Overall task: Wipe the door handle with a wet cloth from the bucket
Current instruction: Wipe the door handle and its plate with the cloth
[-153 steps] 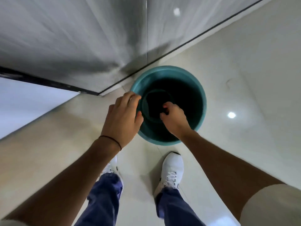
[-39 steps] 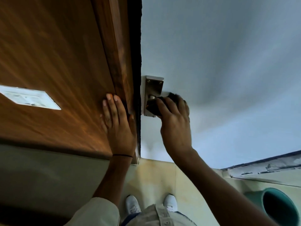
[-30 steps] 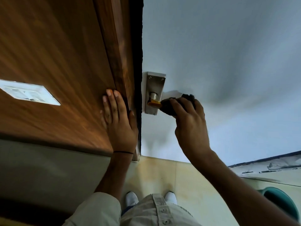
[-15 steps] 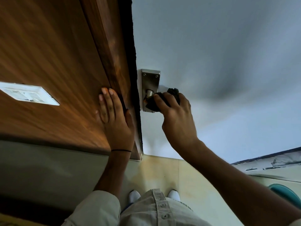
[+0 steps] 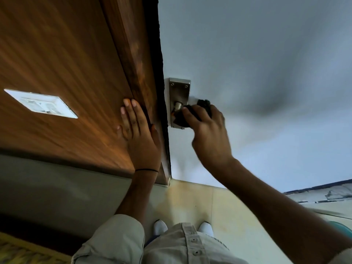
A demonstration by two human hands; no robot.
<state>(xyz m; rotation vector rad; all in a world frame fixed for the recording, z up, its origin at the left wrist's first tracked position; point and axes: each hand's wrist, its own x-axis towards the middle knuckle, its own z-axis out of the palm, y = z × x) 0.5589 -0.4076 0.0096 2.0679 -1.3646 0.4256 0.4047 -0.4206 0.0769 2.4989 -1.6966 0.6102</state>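
A metal handle plate (image 5: 179, 90) is fixed to the pale grey door (image 5: 247, 63), with the handle's round stem (image 5: 177, 106) showing below its middle. My right hand (image 5: 207, 134) is shut on a dark cloth (image 5: 203, 107) that is wrapped over the handle lever, hiding it. My left hand (image 5: 140, 138) lies flat with fingers apart on the brown wooden frame (image 5: 133, 54) just left of the door edge. A sliver of the teal bucket (image 5: 342, 226) shows at the lower right, behind my right forearm.
A white switch plate (image 5: 41, 103) sits on the wood panel (image 5: 57, 60) at the left. Beige floor tiles (image 5: 192, 202) lie below, with my white shoes (image 5: 204, 228) on them. A low ledge (image 5: 323, 193) runs at the right.
Since five seconds ago I have left the bucket and stand at the door. Over the last second my right hand slid the cloth along the handle, out to the right and back to the plate.
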